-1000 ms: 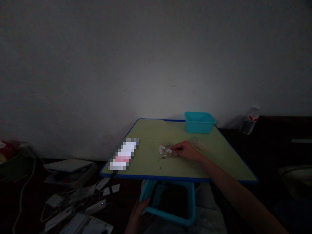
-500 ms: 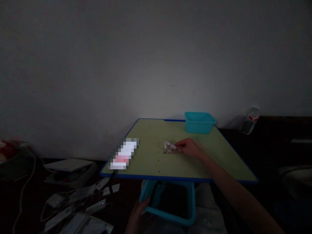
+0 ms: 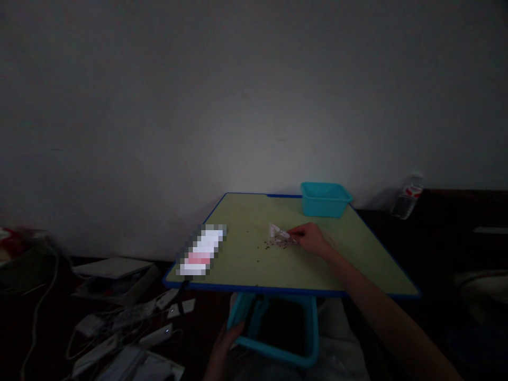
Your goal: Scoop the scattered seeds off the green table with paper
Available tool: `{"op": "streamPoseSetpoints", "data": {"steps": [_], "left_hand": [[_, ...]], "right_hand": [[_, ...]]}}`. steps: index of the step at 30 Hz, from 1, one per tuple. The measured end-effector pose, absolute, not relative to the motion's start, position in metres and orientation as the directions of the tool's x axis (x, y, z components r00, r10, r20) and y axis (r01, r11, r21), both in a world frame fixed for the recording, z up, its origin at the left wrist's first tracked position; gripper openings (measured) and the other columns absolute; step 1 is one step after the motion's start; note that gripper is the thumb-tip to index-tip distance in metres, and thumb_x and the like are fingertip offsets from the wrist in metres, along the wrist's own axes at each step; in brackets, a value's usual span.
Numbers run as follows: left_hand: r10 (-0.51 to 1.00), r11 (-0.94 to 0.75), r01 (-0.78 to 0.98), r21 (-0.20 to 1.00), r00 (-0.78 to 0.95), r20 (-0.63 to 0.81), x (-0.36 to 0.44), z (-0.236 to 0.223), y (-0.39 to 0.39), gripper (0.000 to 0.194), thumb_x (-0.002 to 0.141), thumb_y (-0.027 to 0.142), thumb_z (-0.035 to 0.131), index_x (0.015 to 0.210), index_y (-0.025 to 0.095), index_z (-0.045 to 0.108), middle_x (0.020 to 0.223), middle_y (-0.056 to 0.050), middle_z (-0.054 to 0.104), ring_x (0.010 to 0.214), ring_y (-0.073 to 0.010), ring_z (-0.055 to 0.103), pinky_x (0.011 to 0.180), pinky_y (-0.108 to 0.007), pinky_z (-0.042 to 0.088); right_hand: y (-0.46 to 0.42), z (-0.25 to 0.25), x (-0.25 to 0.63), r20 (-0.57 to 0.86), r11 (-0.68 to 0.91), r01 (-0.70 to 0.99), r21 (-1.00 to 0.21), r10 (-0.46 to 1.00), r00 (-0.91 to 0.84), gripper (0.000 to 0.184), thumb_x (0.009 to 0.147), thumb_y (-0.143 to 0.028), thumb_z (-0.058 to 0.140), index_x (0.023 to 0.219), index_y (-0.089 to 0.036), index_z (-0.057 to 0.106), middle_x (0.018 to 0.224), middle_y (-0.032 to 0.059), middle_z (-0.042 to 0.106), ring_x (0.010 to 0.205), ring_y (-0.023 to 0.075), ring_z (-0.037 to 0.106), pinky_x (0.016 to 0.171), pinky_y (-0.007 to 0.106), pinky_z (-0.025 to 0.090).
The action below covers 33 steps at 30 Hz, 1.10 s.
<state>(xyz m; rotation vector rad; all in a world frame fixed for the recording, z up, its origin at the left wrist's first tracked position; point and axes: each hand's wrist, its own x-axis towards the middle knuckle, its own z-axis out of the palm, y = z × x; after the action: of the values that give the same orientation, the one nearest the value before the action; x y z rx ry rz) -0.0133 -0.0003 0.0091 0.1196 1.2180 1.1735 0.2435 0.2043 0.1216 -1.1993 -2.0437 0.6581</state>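
Observation:
On the pale table point(image 3: 234, 217) with a blue edge, my right hand point(image 3: 311, 238) pinches a small clear plastic bag point(image 3: 280, 231) with pinkish-white marks. Small dark bits point(image 3: 275, 244) lie scattered under and around the bag. What they are is too small to tell. Below the table's front edge, my left hand point(image 3: 232, 336) grips the left rim of a blue plastic basket point(image 3: 288, 360) over my lap. The inside of this basket looks dark, and its contents cannot be made out.
Another blue basket point(image 3: 325, 203) stands at the table's back right corner. A lit, pixelated screen point(image 3: 204, 251) lies at the left edge. Left of the table are cables, chargers and a power strip point(image 3: 130, 315). A plastic bottle point(image 3: 408, 198) leans by the wall at right.
The bag has been lifted slightly and tilted, and more dark bits show on the table beneath it. One bit near the front edge has shifted forward. My left hand stays on the basket.

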Motion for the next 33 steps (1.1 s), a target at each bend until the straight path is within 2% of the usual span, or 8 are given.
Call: {"op": "streamPoseSetpoints", "data": {"steps": [5,8,15,20,26,29,33], "left_hand": [[0.701,0.495,-0.606,0.623,-0.146,-0.699,-0.012,0.016,-0.004,0.057,0.068,0.03,0.068,0.123,0.02,0.054,0.082,-0.008,0.073,0.084,-0.0318,0.069,0.081,-0.051,0.052],[0.709,0.485,-0.617,0.62,-0.138,-0.691,-0.012,0.017,-0.005,0.056,0.068,0.031,0.069,0.121,0.019,0.055,0.087,-0.011,0.072,0.085,-0.0322,0.069,0.08,-0.05,0.052],[0.681,0.486,-0.641,0.594,-0.149,-0.718,-0.011,0.011,-0.004,0.066,0.064,0.034,0.072,0.126,0.022,0.051,0.108,-0.015,0.065,0.086,-0.0331,0.067,0.078,-0.051,0.051],[0.699,0.495,-0.626,0.602,-0.125,-0.704,-0.01,0.019,-0.006,0.059,0.069,0.032,0.069,0.124,0.023,0.052,0.094,-0.011,0.069,0.078,-0.03,0.069,0.078,-0.049,0.052],[0.729,0.453,-0.662,0.597,-0.111,-0.675,-0.007,0.026,-0.007,0.075,0.068,0.03,0.07,0.137,0.025,0.04,0.105,-0.013,0.07,0.09,-0.0333,0.068,0.084,-0.052,0.05],[0.751,0.436,-0.644,0.629,-0.125,-0.649,-0.007,0.021,-0.005,0.072,0.067,0.031,0.07,0.134,0.025,0.045,0.099,-0.011,0.072,0.088,-0.0327,0.069,0.083,-0.051,0.05],[0.708,0.483,-0.594,0.643,-0.167,-0.686,-0.012,0.009,-0.005,0.066,0.066,0.036,0.071,0.127,0.02,0.053,0.088,-0.012,0.071,0.08,-0.0333,0.069,0.079,-0.053,0.051]], "right_hand": [[0.2,0.121,0.238,0.287,0.448,0.5,-0.741,0.885,-0.367,0.027,0.077,-0.017,0.058,0.098,-0.022,0.074,0.092,0.0032,0.074,0.081,0.0207,0.068,0.077,0.031,0.052],[0.198,0.122,0.236,0.274,0.443,0.506,-0.74,0.886,-0.374,0.027,0.077,-0.017,0.058,0.098,-0.022,0.074,0.091,0.0027,0.074,0.081,0.0207,0.068,0.077,0.031,0.052],[0.197,0.124,0.236,0.258,0.431,0.503,-0.749,0.889,-0.378,0.027,0.076,-0.015,0.058,0.097,-0.022,0.075,0.091,0.0022,0.074,0.081,0.0208,0.068,0.076,0.03,0.052],[0.195,0.127,0.234,0.261,0.444,0.504,-0.741,0.882,-0.392,0.028,0.075,-0.013,0.058,0.097,-0.02,0.074,0.089,0.0035,0.075,0.079,0.0204,0.068,0.075,0.03,0.051],[0.194,0.129,0.236,0.256,0.449,0.485,-0.75,0.874,-0.413,0.027,0.075,-0.015,0.058,0.096,-0.02,0.075,0.088,0.0032,0.075,0.078,0.0194,0.068,0.073,0.028,0.051],[0.197,0.129,0.239,0.245,0.45,0.493,-0.744,0.871,-0.425,0.027,0.074,-0.015,0.059,0.094,-0.019,0.075,0.084,0.0034,0.075,0.074,0.0188,0.067,0.069,0.026,0.05],[0.198,0.129,0.242,0.236,0.442,0.498,-0.746,0.875,-0.422,0.028,0.072,-0.014,0.059,0.094,-0.019,0.075,0.081,0.0038,0.075,0.072,0.0187,0.067,0.065,0.025,0.049]]}}
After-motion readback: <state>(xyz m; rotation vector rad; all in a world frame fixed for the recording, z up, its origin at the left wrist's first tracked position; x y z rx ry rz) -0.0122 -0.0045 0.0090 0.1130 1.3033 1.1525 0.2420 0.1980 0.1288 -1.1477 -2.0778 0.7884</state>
